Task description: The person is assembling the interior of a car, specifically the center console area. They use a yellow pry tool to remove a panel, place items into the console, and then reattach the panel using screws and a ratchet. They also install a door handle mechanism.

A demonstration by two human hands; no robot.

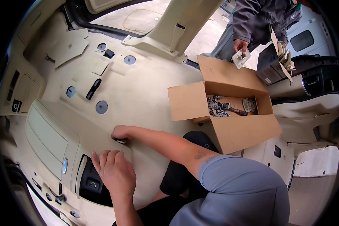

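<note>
Beside the beige console (49, 137), my left hand (115, 173) lies over the edge of a black socket panel (92, 182). Its fingers are stretched out and a little apart, and I see nothing held in them. My right hand (120, 132) is farther ahead, low over the beige floor covering (147, 94). That hand is closed, and a small pale edge shows beneath its fingers; what it belongs to is mostly hidden. My right forearm reaches across from the right.
An opened cardboard box (248, 130) to my right holds metal fasteners (216, 107), a ratchet wrench (233, 109) and a pale fitting (249, 105). A co-worker (248, 22) holds a beige trim piece (241, 58) and another carton (271, 64). A black part (93, 89) lies ahead.
</note>
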